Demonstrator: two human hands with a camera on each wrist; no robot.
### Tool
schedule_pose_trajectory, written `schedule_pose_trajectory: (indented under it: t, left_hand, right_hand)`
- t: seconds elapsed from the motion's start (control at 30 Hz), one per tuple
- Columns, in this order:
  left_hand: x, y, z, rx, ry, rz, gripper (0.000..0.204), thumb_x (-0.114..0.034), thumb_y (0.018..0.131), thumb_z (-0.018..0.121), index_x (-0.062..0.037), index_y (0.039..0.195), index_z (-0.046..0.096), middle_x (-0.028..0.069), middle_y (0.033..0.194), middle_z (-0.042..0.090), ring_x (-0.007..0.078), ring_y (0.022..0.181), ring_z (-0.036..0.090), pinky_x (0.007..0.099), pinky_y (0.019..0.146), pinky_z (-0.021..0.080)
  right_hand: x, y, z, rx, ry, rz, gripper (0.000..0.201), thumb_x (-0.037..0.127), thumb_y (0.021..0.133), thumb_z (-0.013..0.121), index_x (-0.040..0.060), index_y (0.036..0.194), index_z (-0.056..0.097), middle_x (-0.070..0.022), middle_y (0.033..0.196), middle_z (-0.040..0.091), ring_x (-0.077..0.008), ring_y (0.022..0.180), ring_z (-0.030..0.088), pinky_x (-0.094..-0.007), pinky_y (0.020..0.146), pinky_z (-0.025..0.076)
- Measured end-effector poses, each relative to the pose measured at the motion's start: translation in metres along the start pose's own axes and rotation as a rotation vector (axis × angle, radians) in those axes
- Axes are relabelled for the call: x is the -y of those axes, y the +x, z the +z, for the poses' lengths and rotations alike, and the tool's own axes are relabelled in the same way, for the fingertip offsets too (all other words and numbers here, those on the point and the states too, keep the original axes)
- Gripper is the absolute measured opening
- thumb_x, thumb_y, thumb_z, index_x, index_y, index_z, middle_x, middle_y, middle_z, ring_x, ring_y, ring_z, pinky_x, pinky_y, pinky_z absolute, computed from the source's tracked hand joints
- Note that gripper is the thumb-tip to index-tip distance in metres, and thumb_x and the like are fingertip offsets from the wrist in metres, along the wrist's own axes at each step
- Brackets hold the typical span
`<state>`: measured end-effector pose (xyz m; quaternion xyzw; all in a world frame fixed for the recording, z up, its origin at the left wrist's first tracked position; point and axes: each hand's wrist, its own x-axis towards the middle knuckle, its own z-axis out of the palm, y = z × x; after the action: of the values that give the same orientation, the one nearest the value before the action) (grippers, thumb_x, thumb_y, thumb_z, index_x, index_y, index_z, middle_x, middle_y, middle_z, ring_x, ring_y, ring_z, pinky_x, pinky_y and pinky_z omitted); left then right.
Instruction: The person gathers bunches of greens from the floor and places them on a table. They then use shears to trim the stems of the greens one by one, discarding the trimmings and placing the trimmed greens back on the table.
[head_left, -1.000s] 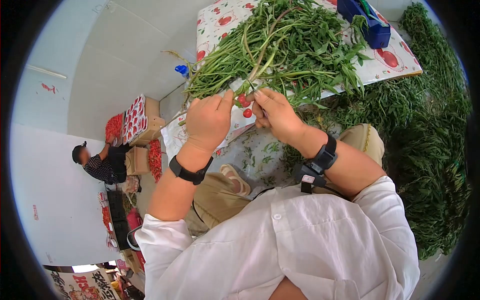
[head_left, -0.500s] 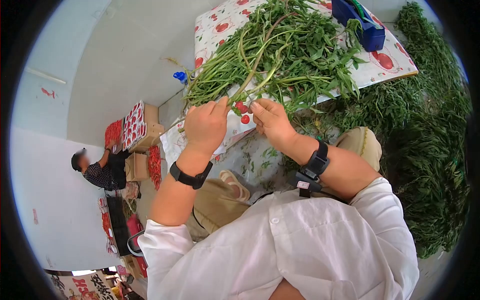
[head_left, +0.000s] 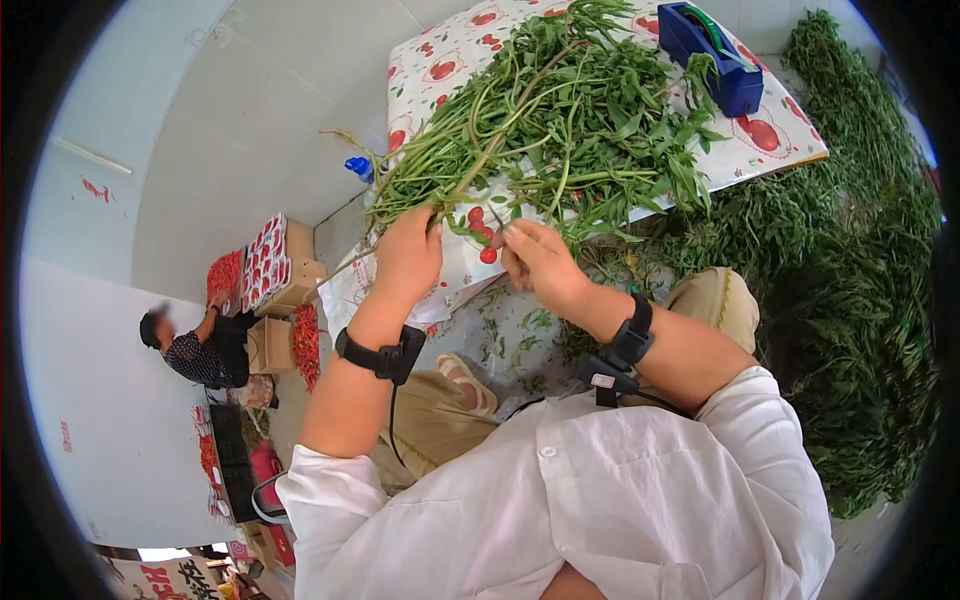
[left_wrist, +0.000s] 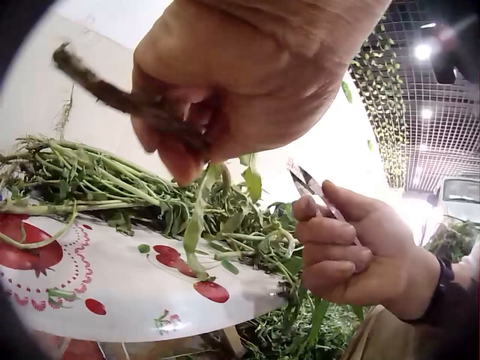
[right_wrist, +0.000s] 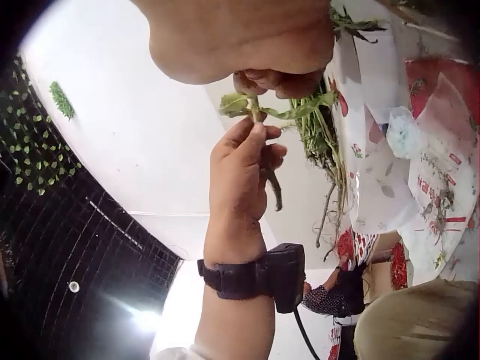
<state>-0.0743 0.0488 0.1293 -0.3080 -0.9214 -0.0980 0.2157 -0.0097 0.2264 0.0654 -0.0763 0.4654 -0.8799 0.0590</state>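
My left hand [head_left: 410, 255] grips a long plant stem [left_wrist: 94, 84] near its lower end; the brown cut end sticks out past the fist. The rest of the stem runs up over a heap of leafy green stalks [head_left: 600, 130] on the table. In my right hand [head_left: 545, 265] is a small metal tool like snips [left_wrist: 319, 196], with two pointed blades spread a little at the tips. The blades stand apart from the stem, to the right of the left hand. A torn strip of leaf [left_wrist: 195, 229] hangs below the left fist.
The table [head_left: 775, 145] wears a fruit-print cloth and bears a blue tape dispenser [head_left: 705, 60]. More cut greens [head_left: 850, 330] pile on the floor to the right. At far left a person [head_left: 200, 350] sits by boxes [head_left: 290, 250] and red produce [head_left: 306, 345].
Both hands have come back toward the body and lower in the head view, and a wider gap lies between them. The gripped stem has shifted along with the left hand.
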Motion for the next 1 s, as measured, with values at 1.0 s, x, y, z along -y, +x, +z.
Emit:
schedule_pose_trajectory:
  t: [1.0]
  left_hand:
    - [0.024, 0.014, -0.024, -0.207, -1.059, -0.668, 0.026, -0.026, 0.089, 0.053, -0.0023, 0.098, 0.060, -0.0074, 0.058, 0.036, 0.0023, 0.048, 0.028, 0.0181, 0.044, 0.022]
  right_hand:
    - [0.040, 0.053, -0.061, -0.399, 0.235, -0.064, 0.021, 0.015, 0.088, 0.050, 0.0018, 0.104, 0.046, -0.0091, 0.100, 0.050, -0.0071, 0.044, 0.035, -0.0274, 0.050, 0.040]
